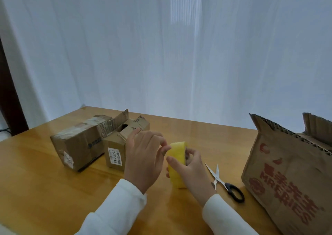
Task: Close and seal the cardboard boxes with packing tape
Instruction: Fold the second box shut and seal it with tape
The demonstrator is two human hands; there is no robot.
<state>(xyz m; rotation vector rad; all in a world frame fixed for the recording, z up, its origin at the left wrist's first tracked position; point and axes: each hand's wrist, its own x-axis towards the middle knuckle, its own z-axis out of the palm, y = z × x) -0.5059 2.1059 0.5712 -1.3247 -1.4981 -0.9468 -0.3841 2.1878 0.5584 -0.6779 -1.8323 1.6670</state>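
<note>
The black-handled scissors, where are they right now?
The black-handled metal scissors lie open on the wooden table, right of the right hand, left of the large red-printed cardboard box.

wooden table [53, 189] | scissors [222, 181] lying open, black handles | white curtain [161, 46] behind

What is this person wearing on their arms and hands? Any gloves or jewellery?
Both arms are covered by long white sleeves that end at the wrists, loose and slightly creased. The left hand and the right hand are bare: no gloves. No watch, bracelet or ring can be made out in this view.
</note>
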